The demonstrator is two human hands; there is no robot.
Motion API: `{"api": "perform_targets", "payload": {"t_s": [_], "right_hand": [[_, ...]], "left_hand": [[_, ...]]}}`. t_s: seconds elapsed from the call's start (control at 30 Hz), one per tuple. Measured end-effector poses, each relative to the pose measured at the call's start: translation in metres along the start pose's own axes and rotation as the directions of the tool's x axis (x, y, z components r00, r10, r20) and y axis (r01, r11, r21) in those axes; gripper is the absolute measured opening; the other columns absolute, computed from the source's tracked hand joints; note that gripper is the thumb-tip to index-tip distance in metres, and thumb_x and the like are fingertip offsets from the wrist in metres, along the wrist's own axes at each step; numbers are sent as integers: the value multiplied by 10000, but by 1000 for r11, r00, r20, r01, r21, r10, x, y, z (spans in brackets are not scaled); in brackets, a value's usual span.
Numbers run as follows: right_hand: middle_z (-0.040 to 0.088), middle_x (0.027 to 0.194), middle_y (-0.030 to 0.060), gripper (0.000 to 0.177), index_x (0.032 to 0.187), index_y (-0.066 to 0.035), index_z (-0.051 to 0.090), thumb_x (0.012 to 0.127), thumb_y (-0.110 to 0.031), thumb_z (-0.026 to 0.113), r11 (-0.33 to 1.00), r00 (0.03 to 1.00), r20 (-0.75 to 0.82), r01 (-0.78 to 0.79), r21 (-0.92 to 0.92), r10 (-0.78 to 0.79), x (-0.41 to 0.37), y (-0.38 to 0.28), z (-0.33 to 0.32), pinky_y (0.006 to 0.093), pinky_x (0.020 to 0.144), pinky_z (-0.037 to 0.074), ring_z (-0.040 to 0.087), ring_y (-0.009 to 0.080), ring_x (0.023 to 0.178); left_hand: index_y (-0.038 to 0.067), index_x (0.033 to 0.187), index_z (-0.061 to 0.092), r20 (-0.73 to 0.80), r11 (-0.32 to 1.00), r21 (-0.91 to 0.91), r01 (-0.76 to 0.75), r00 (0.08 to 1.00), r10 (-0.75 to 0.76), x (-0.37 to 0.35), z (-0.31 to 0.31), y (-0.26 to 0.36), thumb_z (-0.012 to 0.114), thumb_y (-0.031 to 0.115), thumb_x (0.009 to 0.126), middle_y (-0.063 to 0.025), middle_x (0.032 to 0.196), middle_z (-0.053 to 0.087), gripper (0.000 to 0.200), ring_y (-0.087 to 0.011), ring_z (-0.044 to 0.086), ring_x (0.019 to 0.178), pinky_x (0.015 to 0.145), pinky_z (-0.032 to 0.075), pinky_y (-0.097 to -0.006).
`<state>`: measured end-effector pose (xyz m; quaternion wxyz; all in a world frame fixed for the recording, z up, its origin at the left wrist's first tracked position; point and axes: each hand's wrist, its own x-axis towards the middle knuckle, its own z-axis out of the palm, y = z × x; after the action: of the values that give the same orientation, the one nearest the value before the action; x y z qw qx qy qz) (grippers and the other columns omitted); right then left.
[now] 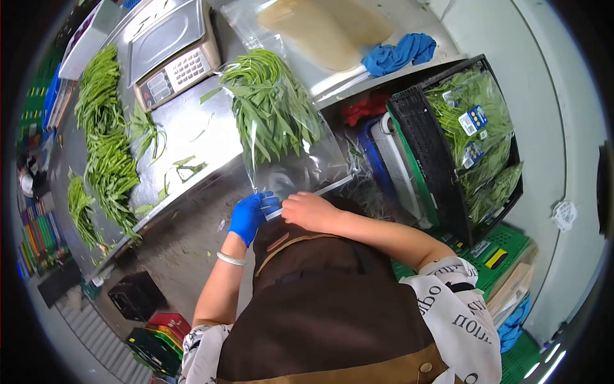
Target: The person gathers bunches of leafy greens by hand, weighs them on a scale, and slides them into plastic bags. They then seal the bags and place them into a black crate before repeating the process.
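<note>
Many green leafy stems (105,137) lie in a long pile on the metal table (192,121), at the left of the frame. A small green bunch (80,208) lies just beside it, lower down. A scale (176,67) with a flat top and number keys sits at the upper left. Some loose leaves (185,168) lie on the table below it.

The left hand (251,214) wears a blue glove. Its fingers are bent and close together at the bottom left part of the clear bag (323,160), and they pinch its edge. The bag is near the upper middle, with its bottom part hanging past the table. Big leafy greens (272,112) are inside it. The bare right hand (309,212) is just right of the glove. Its fingers are curled, mostly closed, on the white strip (334,185) at the bag's bottom edge.

A blue cloth (401,54) is at the upper right. Farther right, a black crate (441,160) holds bagged greens (476,128) with blue and white labels.
</note>
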<state>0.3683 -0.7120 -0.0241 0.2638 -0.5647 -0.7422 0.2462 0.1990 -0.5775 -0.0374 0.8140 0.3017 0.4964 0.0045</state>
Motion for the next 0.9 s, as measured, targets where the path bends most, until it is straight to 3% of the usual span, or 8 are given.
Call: {"api": "perform_targets", "payload": {"t_s": [0.13, 0.27, 0.37, 0.57, 0.67, 0.77, 0.87, 0.9], "right_hand": [[554, 834, 44, 106, 795, -73, 595, 806, -174, 565, 994, 986, -160, -60, -86, 46, 34, -8, 3, 358, 745, 448, 557, 216, 874], [544, 710, 61, 141, 710, -63, 585, 800, -162, 542, 979, 995, -89, 34, -201, -52, 59, 1, 21, 351, 707, 450, 574, 240, 781], [549, 742, 61, 120, 722, -66, 579, 798, -151, 545, 969, 985, 6, 172, -175, -173, 52, -4, 12, 351, 710, 449, 574, 237, 802], [550, 791, 55, 77, 752, -74, 582, 787, -139, 560, 995, 981, -190, 29, -98, -47, 52, -14, 3, 348, 726, 443, 565, 222, 807], [546, 808, 50, 68, 778, -79, 579, 791, -142, 560, 980, 1000, -11, -1, -200, -1, 58, -8, 22, 345, 732, 441, 560, 214, 832], [544, 812, 51, 64, 782, -82, 570, 795, -143, 556, 973, 993, 36, 121, -198, -116, 60, -8, 15, 343, 730, 441, 557, 214, 834], [555, 800, 50, 103, 780, -83, 573, 812, -181, 568, 980, 981, 55, 187, -63, -184, 39, -4, 4, 342, 745, 444, 563, 219, 831], [563, 795, 53, 138, 780, -83, 580, 828, -212, 573, 989, 987, 69, 145, -24, -143, 25, 0, 1, 352, 751, 452, 568, 227, 830]], "left_hand": [[7, 1082, 633, -67, 998, -59, -2, 998, -2, 6, -10, -13, 490, 198, 938, -104, 1047, 660, 280, -203, 637, 932, 830, 515, -341], [28, 1058, 650, -106, 995, -87, -42, 994, 33, 19, -29, -23, 509, 187, 922, -80, 1005, 666, 252, -184, 639, 903, 811, 517, -330], [68, 992, 663, -122, 998, -27, -61, 991, 58, 7, -20, -8, 524, 154, 902, -23, 868, 649, 187, -126, 593, 748, 656, 482, -269], [46, 976, 674, -148, 997, -34, -66, 987, 61, 5, -17, -14, 523, 131, 897, -40, 880, 661, 190, -137, 610, 757, 678, 500, -278], [39, 1055, 656, -123, 996, -81, -43, 992, 33, 4, -20, -14, 531, 146, 909, -46, 960, 656, 220, -145, 619, 878, 759, 513, -291], [36, 1050, 659, -167, 998, -20, -53, 985, 49, 4, -21, -12, 533, 151, 911, -57, 972, 660, 219, -148, 623, 885, 757, 512, -288], [8, 1051, 651, -131, 999, 21, -44, 990, 47, -4, -12, 1, 520, 120, 907, -84, 956, 672, 224, -168, 635, 830, 744, 514, -289], [4, 1096, 630, -178, 973, 168, -159, 966, 189, 3, -19, -8, 530, 122, 909, -95, 986, 667, 243, -177, 636, 851, 755, 515, -293]]}}
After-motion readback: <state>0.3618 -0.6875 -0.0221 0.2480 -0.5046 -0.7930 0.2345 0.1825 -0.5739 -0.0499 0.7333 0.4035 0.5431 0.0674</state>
